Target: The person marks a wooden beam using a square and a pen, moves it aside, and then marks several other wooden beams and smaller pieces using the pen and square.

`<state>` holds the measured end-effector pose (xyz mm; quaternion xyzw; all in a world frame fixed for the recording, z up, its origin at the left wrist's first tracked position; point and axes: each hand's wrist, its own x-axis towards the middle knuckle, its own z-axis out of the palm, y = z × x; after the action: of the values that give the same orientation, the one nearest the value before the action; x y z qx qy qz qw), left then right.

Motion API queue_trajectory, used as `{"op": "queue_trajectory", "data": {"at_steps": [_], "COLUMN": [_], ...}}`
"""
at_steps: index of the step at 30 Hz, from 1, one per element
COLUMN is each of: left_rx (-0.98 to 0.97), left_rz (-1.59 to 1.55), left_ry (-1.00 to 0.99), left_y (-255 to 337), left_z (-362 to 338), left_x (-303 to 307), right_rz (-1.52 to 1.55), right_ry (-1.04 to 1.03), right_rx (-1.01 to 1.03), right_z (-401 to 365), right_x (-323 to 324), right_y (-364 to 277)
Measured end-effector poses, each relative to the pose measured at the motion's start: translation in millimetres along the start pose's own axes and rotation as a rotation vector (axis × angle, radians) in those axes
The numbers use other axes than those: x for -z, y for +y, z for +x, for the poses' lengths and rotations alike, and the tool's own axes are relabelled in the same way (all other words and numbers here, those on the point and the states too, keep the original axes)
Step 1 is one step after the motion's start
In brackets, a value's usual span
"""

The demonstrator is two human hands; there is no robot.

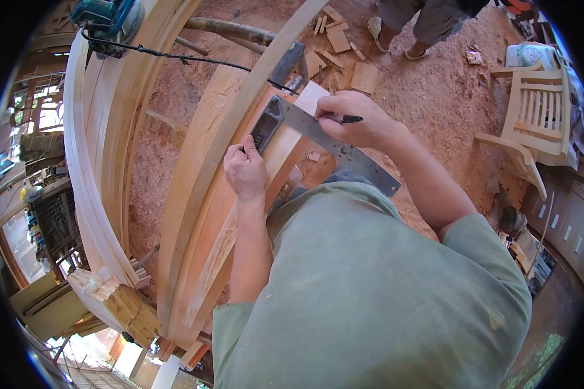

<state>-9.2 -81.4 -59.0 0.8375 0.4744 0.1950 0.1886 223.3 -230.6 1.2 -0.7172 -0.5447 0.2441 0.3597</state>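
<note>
My left hand point(245, 170) is closed on the dark stock of a metal carpenter's square point(344, 152), pressing it along the edge of a long wooden board point(280, 150). The square's blade lies across the board and sticks out past it on the right, near my body. In my right hand point(363, 120) is a black pen point(352, 119), pinched in the fingers above the blade at the board's far end. The pen's tip is hidden behind my fingers.
Long curved timbers point(104, 117) lie to the left, with a teal power tool point(113, 23) and its cord on them. Wood offcuts point(365, 78) litter the sawdust-covered ground. Another person's legs point(428, 26) stand at the top. A slatted wooden chair point(538, 133) stands at right.
</note>
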Motion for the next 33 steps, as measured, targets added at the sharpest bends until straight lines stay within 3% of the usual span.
{"op": "queue_trajectory", "data": {"at_steps": [2, 4, 7, 11, 13, 16, 23, 28, 31, 33], "left_rx": [0.000, -0.006, -0.016, 0.005, 0.012, 0.005, 0.012, -0.002, -0.020, 0.018], "left_rz": [-0.004, -0.008, 0.009, 0.012, 0.011, 0.011, 0.000, -0.006, 0.021, 0.010], "left_ry": [0.010, 0.018, 0.011, -0.004, 0.001, 0.006, 0.008, 0.027, 0.028, -0.005], "left_y": [0.3, -0.1, -3.0, -2.0, -0.1, -0.1, 3.8, 1.0, -1.8, -2.8], "left_z": [-0.1, 0.0, -0.4, 0.1, 0.6, -0.1, 0.0, 0.2, 0.1, -0.1], "left_x": [-0.7, -1.9, -2.9, -2.8, -2.8, -2.0, 0.5, -2.1, -2.9, -2.5], "right_rz": [-0.006, -0.025, -0.088, -0.051, -0.060, 0.032, 0.149, 0.074, 0.149, 0.119], "right_ry": [-0.036, -0.163, -0.175, -0.155, -0.026, 0.031, 0.105, -0.062, 0.124, 0.085], "right_rx": [-0.032, -0.198, -0.199, -0.213, -0.105, -0.128, -0.024, -0.287, -0.248, -0.257], "right_z": [1.2, 10.0, 32.1, 53.1, 57.2, 60.3, 19.8, -18.1, -36.2, -47.2], "right_x": [7.3, 10.8, 2.6, -8.6, -13.8, -17.2, -17.6, -1.8, -24.2, -43.6], "right_y": [-4.7, -8.1, 1.9, -2.7, -4.1, -6.6, 2.4, -0.9, 5.4, 13.2]}}
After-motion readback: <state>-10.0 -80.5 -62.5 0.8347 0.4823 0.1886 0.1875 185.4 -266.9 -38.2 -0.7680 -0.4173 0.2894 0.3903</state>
